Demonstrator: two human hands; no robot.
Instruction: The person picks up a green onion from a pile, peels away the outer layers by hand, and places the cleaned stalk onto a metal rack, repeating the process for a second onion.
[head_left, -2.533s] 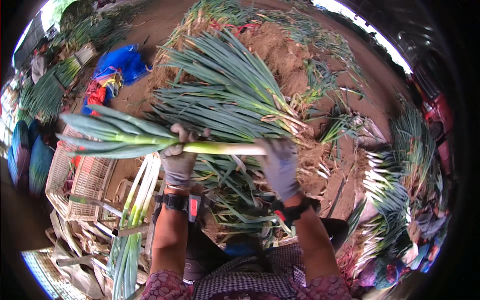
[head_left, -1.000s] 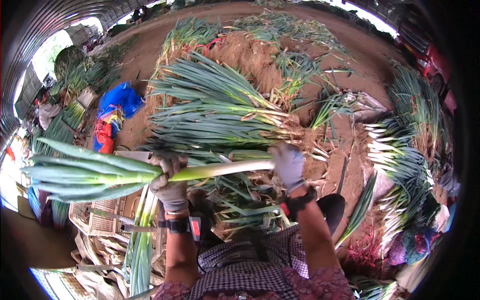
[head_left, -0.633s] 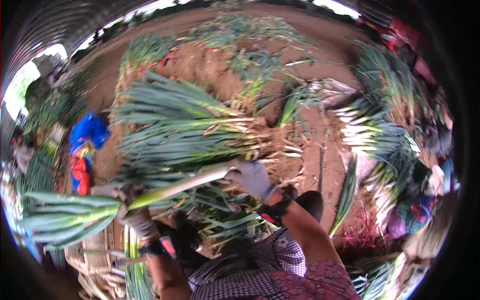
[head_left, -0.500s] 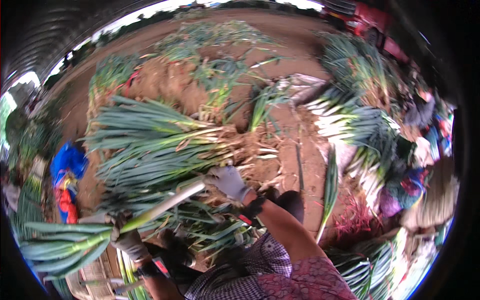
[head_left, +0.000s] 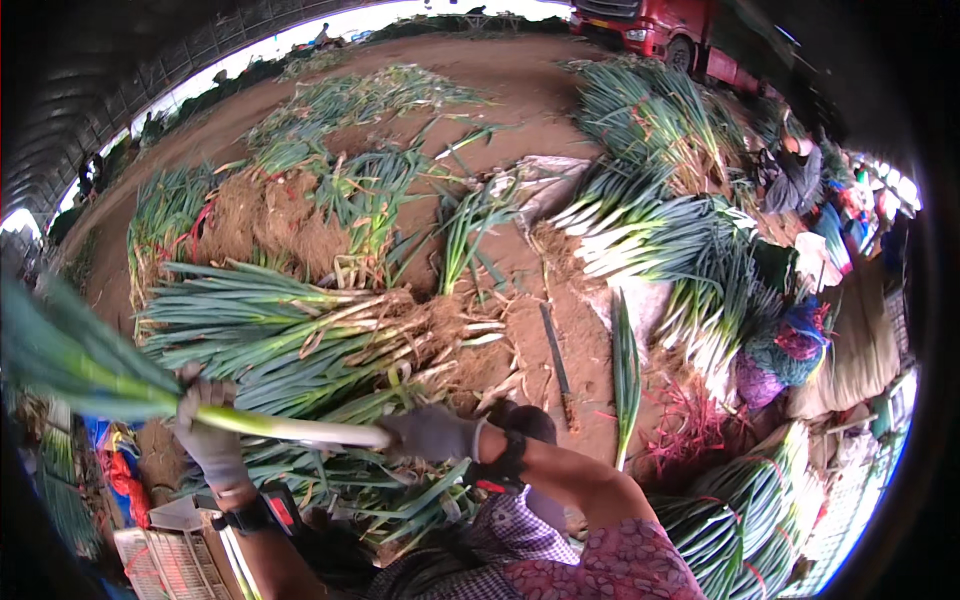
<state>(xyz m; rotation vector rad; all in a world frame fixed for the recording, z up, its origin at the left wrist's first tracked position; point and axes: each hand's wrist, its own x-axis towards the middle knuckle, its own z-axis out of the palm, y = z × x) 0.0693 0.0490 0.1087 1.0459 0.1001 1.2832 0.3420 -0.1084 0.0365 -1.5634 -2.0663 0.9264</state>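
Note:
My gloved left hand (head_left: 208, 428) is closed around the upper stalk of a long green onion (head_left: 290, 427). Its leaves fan out to the left, blurred. At the white root end, my gloved right hand (head_left: 435, 433) has its fingers closed around the tip. The stalk lies nearly level between the two hands, above a heap of uncleaned green onions (head_left: 240, 325) with brown roots pointing right. To the right, a row of green onions with clean white stems (head_left: 625, 240) lies on a sheet. A single leafy piece (head_left: 624, 375) rests on the soil nearer to me.
Red ties (head_left: 690, 430) lie scattered at the right, near a tied green onion bundle (head_left: 725, 525). A pale plastic crate (head_left: 170, 560) stands at lower left. A dark narrow strip (head_left: 555, 350) lies on the soil. Another person (head_left: 795, 178) sits far right; a red truck (head_left: 650, 35) stands behind.
The held green onion has risen on its leafy side and now lies nearly level. My left hand has moved up and left; my right hand is lower in view. The view has shifted.

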